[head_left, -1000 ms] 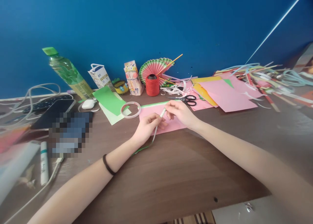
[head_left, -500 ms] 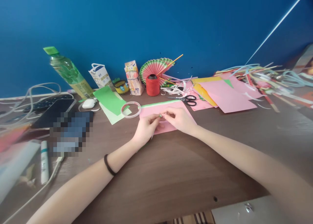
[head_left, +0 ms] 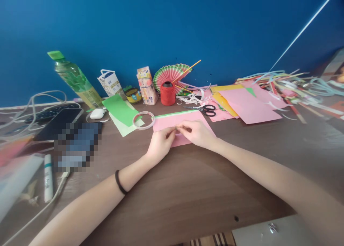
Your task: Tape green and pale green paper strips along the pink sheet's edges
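Note:
My left hand (head_left: 162, 143) and my right hand (head_left: 197, 132) meet fingertip to fingertip above a pink sheet of paper (head_left: 185, 141). Both are closed in a pinch. Whatever lies between the fingers is too small and too covered to make out. A green strip (head_left: 176, 113) shows along the far edge of the pink sheet. Left of it, a roll of clear tape (head_left: 144, 127) overlaps a green paper piece (head_left: 120, 110). Black-handled scissors (head_left: 209, 110) lie just beyond the sheet's far right corner.
Along the blue wall stand a green bottle (head_left: 76, 79), cartons, a red thread spool (head_left: 168, 94) and a pleated paper fan (head_left: 170, 74). Pink sheets (head_left: 251, 104) and a heap of paper strips (head_left: 303, 88) lie right. Phones, cables and a marker (head_left: 48, 178) are at left.
My fingertips have drawn closer together, and the small pale green bit seen between them is now mostly covered. Both hands stay over the pink sheet.

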Action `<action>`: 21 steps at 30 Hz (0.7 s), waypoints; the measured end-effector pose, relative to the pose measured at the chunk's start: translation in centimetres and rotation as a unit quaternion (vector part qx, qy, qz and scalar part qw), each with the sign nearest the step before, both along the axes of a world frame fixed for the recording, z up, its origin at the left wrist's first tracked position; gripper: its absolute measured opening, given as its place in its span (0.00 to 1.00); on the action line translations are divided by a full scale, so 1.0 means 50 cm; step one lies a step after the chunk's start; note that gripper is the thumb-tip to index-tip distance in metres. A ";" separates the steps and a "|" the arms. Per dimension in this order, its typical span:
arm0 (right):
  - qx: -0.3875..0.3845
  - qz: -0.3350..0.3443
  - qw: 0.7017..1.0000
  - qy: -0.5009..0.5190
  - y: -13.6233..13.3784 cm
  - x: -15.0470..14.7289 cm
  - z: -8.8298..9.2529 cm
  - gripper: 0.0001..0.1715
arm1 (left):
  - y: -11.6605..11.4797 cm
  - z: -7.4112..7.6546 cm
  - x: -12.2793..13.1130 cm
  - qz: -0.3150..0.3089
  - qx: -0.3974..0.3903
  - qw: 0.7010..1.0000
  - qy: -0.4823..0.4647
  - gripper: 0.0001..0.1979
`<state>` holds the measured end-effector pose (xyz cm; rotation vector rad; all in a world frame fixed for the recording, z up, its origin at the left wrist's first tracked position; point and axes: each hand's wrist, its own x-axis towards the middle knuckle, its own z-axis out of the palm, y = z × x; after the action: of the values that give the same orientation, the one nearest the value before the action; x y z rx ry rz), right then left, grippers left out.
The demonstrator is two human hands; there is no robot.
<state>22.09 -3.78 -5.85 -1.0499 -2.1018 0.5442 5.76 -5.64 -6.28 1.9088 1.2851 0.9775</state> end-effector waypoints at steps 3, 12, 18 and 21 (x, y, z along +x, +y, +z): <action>-0.004 -0.004 1.000 -0.005 -0.002 -0.001 -0.001 0.11 | 0.001 -0.003 -0.001 0.000 0.000 1.000 0.006 0.13; -0.024 -0.003 0.999 0.025 -0.002 -0.001 -0.002 0.09 | 0.001 0.003 0.000 -0.012 -0.011 1.000 -0.006 0.14; -0.083 -0.005 0.993 0.089 -0.001 -0.003 0.001 0.09 | 0.008 -0.003 0.000 -0.014 -0.061 0.997 -0.042 0.14; -0.105 -0.011 0.988 0.112 -0.003 -0.006 0.004 0.07 | 0.011 -0.007 -0.001 -0.025 -0.090 0.993 -0.078 0.15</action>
<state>21.79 -3.91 -5.67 -1.0733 -1.8627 0.8477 5.73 -5.09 -6.63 1.6862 1.1874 0.9317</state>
